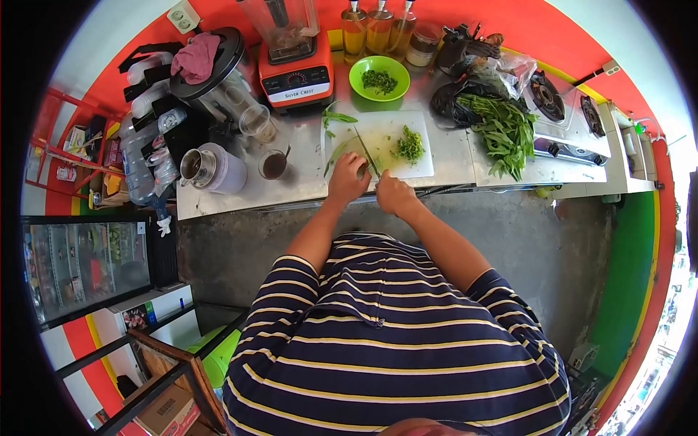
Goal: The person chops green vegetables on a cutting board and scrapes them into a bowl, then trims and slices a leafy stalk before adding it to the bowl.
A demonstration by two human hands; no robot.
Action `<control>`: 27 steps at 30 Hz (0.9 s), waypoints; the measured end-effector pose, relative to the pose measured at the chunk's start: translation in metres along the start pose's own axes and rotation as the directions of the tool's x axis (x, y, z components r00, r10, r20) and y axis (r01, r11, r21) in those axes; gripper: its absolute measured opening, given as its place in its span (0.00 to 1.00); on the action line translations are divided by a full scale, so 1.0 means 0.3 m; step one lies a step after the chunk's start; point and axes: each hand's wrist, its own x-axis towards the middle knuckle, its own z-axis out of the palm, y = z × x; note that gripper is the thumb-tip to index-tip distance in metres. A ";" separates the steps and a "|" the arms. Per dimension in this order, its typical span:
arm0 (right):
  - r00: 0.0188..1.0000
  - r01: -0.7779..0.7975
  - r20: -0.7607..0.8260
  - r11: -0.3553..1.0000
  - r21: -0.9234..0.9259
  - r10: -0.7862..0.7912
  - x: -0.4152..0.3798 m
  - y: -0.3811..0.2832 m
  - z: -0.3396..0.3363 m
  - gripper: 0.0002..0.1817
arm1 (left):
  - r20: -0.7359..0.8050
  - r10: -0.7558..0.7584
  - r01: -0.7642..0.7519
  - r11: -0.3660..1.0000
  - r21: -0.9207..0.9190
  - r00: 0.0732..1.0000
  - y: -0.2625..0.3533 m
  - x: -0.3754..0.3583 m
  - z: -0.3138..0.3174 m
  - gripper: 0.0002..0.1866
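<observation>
My right hand [395, 195] is closed round the handle of a kitchen knife [366, 151], its blade pointing away from me over a white cutting board [420, 166]. Just left of the blade, the curled fingers of my left hand [349, 176] press a long green leaf [336, 155] on the board; the fingertips are partly hidden. A pile of chopped greens [409, 144] lies on the board to the right of the knife. More loose leaves [338, 116] rest at its far left corner.
Beyond the board are a green bowl [379, 78] with chopped greens and a red blender [295, 78]. Leafy greens [504, 134] lie to the right, near a gas stove [573, 120]. At left stand a glass of dark liquid [274, 166], a plastic cup [257, 123] and a metal jug [212, 168].
</observation>
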 end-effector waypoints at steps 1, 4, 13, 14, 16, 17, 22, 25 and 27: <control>0.999 0.011 -0.043 0.999 -0.033 -0.012 -0.014 0.007 0.024 0.18 | -0.014 0.008 -0.008 1.000 -0.001 1.000 0.006 0.000 -0.004 0.09; 0.997 -0.007 -0.076 0.993 -0.115 -0.002 -0.041 0.075 0.049 0.16 | -0.034 -0.017 0.015 0.999 -0.048 0.999 0.060 -0.016 0.056 0.09; 0.997 0.002 -0.076 0.991 -0.133 -0.012 -0.038 0.030 0.008 0.16 | -0.026 0.005 -0.006 0.999 -0.037 1.000 0.040 -0.005 0.035 0.08; 0.997 -0.010 -0.075 0.991 -0.132 0.000 -0.054 0.025 0.015 0.16 | -0.026 -0.004 0.003 0.999 -0.039 1.000 0.041 -0.004 0.031 0.07; 0.998 -0.004 -0.067 0.991 -0.137 -0.006 -0.053 0.021 0.026 0.16 | -0.028 -0.009 0.008 0.999 -0.035 1.000 0.034 -0.001 0.029 0.07; 0.998 -0.002 -0.059 0.990 -0.138 -0.007 -0.051 0.019 0.031 0.17 | -0.025 -0.011 0.010 0.999 -0.031 1.000 0.032 -0.002 0.026 0.07; 0.998 0.028 -0.061 0.995 -0.095 -0.034 0.016 0.009 -0.005 0.17 | -0.025 0.029 -0.030 0.998 -0.056 0.999 0.016 0.003 0.008 0.06; 0.999 0.028 -0.031 0.995 -0.092 -0.031 -0.004 0.002 0.004 0.18 | -0.016 0.030 -0.031 0.998 -0.062 0.999 0.004 0.012 -0.004 0.06; 0.999 0.022 -0.027 0.996 -0.089 -0.024 -0.015 -0.005 0.029 0.18 | -0.008 0.032 -0.032 0.998 -0.059 0.999 0.000 0.014 -0.014 0.06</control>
